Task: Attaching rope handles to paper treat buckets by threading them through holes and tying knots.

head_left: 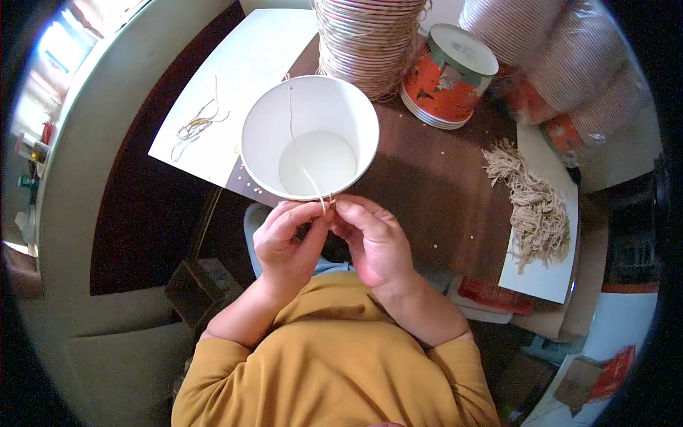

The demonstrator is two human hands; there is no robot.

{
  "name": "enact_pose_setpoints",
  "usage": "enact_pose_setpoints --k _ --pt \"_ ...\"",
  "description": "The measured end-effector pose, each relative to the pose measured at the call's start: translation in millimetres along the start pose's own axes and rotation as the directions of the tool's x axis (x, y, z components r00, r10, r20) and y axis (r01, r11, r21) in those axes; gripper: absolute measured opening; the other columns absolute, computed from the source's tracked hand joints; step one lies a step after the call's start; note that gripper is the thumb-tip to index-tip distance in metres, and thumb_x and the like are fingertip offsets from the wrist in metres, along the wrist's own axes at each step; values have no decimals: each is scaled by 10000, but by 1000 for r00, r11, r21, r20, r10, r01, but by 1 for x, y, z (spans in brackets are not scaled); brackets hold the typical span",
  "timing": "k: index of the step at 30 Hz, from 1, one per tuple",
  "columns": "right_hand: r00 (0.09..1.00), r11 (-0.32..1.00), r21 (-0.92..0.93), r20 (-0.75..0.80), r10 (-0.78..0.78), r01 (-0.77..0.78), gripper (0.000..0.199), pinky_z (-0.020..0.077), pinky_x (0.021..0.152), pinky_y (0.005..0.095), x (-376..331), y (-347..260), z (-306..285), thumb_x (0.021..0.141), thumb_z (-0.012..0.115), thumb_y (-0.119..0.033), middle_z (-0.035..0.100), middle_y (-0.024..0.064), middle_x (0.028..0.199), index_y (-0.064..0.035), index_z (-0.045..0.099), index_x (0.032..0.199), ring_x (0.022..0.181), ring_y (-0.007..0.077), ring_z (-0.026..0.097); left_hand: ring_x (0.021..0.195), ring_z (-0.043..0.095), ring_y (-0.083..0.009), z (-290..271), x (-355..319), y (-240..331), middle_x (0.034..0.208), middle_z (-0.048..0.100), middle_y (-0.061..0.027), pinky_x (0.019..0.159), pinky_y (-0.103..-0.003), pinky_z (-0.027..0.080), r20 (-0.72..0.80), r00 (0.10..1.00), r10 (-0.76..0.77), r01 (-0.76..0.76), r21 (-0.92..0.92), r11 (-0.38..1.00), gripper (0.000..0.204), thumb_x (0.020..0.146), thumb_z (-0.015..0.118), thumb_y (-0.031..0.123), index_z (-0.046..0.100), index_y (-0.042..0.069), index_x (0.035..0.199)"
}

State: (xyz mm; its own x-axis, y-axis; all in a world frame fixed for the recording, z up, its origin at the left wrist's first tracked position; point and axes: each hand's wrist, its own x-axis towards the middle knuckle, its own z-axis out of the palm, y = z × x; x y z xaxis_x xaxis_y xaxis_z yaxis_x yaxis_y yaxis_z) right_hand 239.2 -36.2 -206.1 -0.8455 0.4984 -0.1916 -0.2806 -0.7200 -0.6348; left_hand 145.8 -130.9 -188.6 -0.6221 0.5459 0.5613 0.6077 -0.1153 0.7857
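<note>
A white paper bucket (310, 135) lies open toward me on the dark brown table (434, 192). A thin beige string (299, 153) runs across its inside from the far rim to the near rim. My left hand (287, 245) and my right hand (371, 238) meet at the bucket's near rim, both pinching the string's end there. Both forearms come up from my mustard-yellow sleeves.
A tall stack of paper buckets (366, 43) stands behind. An orange lidded bucket (449, 75) and bagged stacks (569, 57) sit at the right. Cut strings (537, 206) lie heaped on white paper at right; a few strands (198, 127) rest on a white sheet at left.
</note>
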Motion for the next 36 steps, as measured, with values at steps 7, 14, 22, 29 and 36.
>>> enact_pose_setpoints --k 7,14,22,29,36 --pt "993 989 -115 -57 -102 95 174 476 835 247 -2 -3 18 895 619 -144 688 39 919 -10 692 979 851 88 611 692 649 -150 -4 7 0 781 682 -98 604 -240 502 -34 995 89 -83 156 984 114 763 722 -51 671 15 842" --pt "995 991 -101 -39 -89 85 152 484 791 245 3 -3 18 904 614 -137 688 55 923 -18 689 961 824 95 615 708 661 -153 -6 1 3 802 691 -103 626 -247 528 44 991 -124 125 -28 992 64 804 698 -32 669 -13 858" --pt "1000 998 58 7 -7 6 190 483 808 300 7 7 7 923 570 -163 685 70 957 -34 671 1018 859 144 622 716 653 -140 -2 -1 0 828 677 -98 639 -251 555 11 918 -396 374 -356 856 80 846 663 -24 629 -42 916" --pt "1000 998 59 5 -12 12 202 457 796 281 6 8 7 927 570 -180 686 48 954 -51 673 1044 860 129 612 719 669 -154 -9 5 2 814 682 -99 640 -245 529 47 997 -64 59 95 994 155 763 693 -66 644 -5 896" --pt "999 1000 -12 -40 -28 28 188 449 750 248 4 5 12 913 600 -180 684 27 890 -51 688 1016 802 97 593 689 660 -251 -11 11 1 814 663 -139 634 -315 541 94 973 211 -228 238 944 208 726 700 -69 653 -6 918"
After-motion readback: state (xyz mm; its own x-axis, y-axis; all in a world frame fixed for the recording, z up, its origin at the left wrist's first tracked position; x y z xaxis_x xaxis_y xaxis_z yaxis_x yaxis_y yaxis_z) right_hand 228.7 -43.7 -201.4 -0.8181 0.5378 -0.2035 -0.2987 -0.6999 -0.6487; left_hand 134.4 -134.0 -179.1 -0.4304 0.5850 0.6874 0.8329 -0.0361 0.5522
